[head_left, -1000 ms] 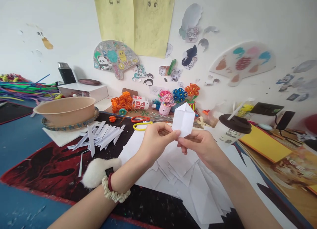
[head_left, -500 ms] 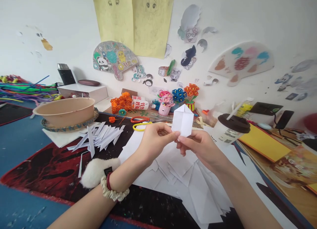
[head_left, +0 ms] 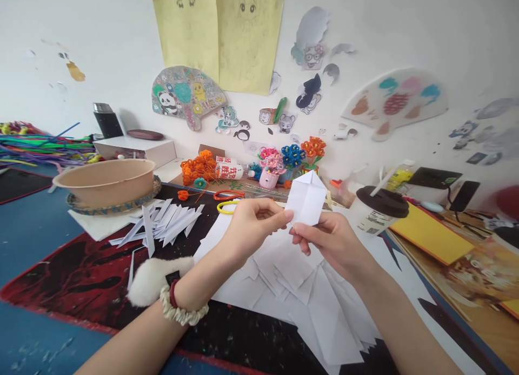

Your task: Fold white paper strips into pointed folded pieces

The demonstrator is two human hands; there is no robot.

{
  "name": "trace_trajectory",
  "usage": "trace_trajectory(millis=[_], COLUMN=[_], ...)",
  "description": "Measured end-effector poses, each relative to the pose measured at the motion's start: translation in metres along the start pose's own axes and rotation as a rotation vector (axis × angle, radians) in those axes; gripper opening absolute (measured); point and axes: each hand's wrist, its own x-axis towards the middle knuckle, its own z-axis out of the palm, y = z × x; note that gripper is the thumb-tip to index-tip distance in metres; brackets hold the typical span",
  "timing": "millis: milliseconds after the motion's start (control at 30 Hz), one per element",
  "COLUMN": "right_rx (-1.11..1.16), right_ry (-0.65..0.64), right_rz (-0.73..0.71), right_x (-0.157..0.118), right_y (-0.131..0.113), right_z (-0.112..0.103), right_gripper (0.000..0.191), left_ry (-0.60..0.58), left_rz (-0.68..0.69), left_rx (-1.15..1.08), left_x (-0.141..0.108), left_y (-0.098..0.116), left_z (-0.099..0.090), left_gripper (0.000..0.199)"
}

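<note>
A small white folded paper (head_left: 306, 199) is held up in front of me, its top folded to a point and a crease down its middle. My right hand (head_left: 334, 242) pinches its lower edge between thumb and fingers. The thumb and fingers of my left hand (head_left: 255, 226) close at its lower left edge; the fingertips behind are partly hidden. Beneath both hands lies a spread pile of white paper pieces (head_left: 328, 321). My left wrist wears a cream scrunchie (head_left: 182, 310) and a white fluffy thing (head_left: 148, 283).
Cut paper strips (head_left: 174, 223) lie left on a dark mat (head_left: 81, 277), near a beige basin (head_left: 105, 180). Yellow and red-orange loops, apparently scissor handles (head_left: 223, 207), sit behind my left hand. A lidded cup with a straw (head_left: 377, 212) stands right; pipe-cleaner flowers (head_left: 271, 161) stand behind.
The folded paper has tilted and shifted slightly to the right in my right hand. My left hand has moved slightly left, its thumb now at the paper's edge.
</note>
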Motion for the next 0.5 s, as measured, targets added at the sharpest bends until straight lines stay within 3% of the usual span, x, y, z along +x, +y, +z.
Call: trace_trajectory(millis=[133,300,500], right_rx=[0.022,0.041,0.051], right_ry=[-0.013,0.010,-0.004], right_rz=[-0.006,-0.017,-0.002], right_x=[0.0000,-0.0002,-0.0001], right_y=[-0.0002,0.0000,0.0003], right_z=[0.0004,0.0001,0.0007], right_gripper=[0.014,0.014,0.012], left_ry=[0.026,-0.035,0.028], left_rz=[0.046,0.089,0.120], left_rx=[0.031,0.131,0.265], left_x=[-0.0004,0.0014,0.0002], left_y=[-0.0021,-0.0026,-0.0006], left_z=[0.0008,-0.0022,-0.0013], left_gripper=[0.023,0.025,0.030])
